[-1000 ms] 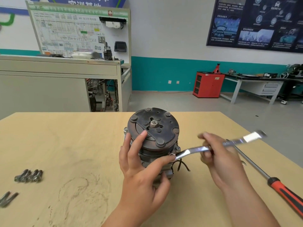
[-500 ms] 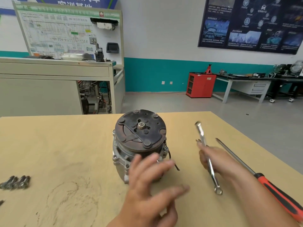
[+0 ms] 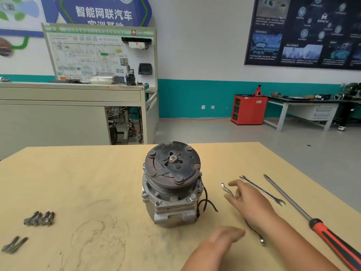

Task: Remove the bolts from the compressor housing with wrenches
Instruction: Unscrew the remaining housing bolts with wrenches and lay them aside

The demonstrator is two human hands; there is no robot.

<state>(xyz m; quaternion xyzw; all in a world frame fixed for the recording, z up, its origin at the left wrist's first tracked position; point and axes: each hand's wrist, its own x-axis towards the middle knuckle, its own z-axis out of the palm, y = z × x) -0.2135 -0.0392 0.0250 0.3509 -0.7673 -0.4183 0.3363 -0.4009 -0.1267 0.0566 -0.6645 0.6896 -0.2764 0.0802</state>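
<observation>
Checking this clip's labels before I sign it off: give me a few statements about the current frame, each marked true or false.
1. The compressor stands on the table with its pulley end up. True.
2. The left hand grips the compressor. False: it is clear of it, fingers straight, holding nothing.
3. Two wrenches lie to the right of the compressor. True: a nearer wrench, partly under the right hand, and a farther wrench.
4. The right hand holds the screwdriver. False: the screwdriver lies on the table beyond both wrenches.
5. Loose bolts lie to the left of the compressor. True.
</observation>
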